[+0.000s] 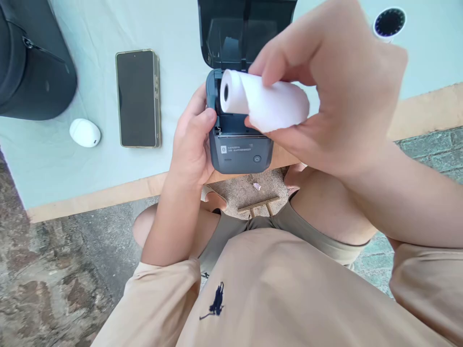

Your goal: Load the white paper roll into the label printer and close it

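A dark grey portable label printer (240,161) sits at the front edge of the table with its dark lid (224,36) swung open to the back. My left hand (193,137) grips the printer's left side, the thumb on its upper rim. Above the open paper bay, my right hand (325,91) holds a white paper roll (235,94) between thumb and fingers. A loose end of the paper curls out over the roll's right part. The roll's dark core hole faces left. Part of the bay is hidden behind the roll and my right hand.
On the pale table cover (97,29) a smartphone (136,99) lies left of the printer, with a white earbud case (85,133) farther left. A black zippered bag (34,62) stands at the left, and a white cylinder with a dark top (389,23) at the back right.
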The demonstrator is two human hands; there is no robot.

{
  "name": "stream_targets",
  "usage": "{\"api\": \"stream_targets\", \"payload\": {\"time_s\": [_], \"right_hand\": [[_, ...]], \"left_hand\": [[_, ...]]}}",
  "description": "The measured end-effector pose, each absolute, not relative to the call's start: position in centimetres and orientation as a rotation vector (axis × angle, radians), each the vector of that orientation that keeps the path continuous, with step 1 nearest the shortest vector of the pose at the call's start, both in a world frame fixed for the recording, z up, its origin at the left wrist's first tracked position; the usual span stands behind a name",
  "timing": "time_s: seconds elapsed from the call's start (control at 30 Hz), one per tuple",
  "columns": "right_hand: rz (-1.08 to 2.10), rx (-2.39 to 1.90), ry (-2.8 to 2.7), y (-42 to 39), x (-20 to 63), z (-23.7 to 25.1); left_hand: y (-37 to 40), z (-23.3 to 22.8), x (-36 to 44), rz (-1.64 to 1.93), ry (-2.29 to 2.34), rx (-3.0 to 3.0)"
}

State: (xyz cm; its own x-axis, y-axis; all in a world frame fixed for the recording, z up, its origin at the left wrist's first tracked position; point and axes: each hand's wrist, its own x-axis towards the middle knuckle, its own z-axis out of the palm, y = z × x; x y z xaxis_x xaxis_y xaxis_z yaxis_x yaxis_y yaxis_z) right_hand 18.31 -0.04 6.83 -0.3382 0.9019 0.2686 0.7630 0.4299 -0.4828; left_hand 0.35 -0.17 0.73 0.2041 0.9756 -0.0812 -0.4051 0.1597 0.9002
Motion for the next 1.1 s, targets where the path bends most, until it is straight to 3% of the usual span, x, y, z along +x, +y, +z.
{"api": "stream_targets", "payload": {"time_s": [0.1,0.33,0.6,0.9,1.1], "right_hand": [[0.212,-1.431,-2.244,0.5,17.4,7.0],[0.235,-1.68,-2.352,1.5,16.5,6.6],[0.21,-1.438,-2.328,2.0,17.8,5.1],[-0.1,-0.909,-2.275,-0.3,18.0,3.2],[0.072,-0.877,-2.234,-0.4,18.9,3.1]], "left_hand": [[-0.4,0.8,0.5,1.177,0.801,0.888],[-0.7,0.7,0.6,1.209,0.779,0.865],[-0.4,0.2,0.5,1.219,0.72,0.926],[-0.3,0.4,0.4,1.175,0.64,0.915],[-0.4,-0.3,-0.1,1.162,0.766,1.003]]}}
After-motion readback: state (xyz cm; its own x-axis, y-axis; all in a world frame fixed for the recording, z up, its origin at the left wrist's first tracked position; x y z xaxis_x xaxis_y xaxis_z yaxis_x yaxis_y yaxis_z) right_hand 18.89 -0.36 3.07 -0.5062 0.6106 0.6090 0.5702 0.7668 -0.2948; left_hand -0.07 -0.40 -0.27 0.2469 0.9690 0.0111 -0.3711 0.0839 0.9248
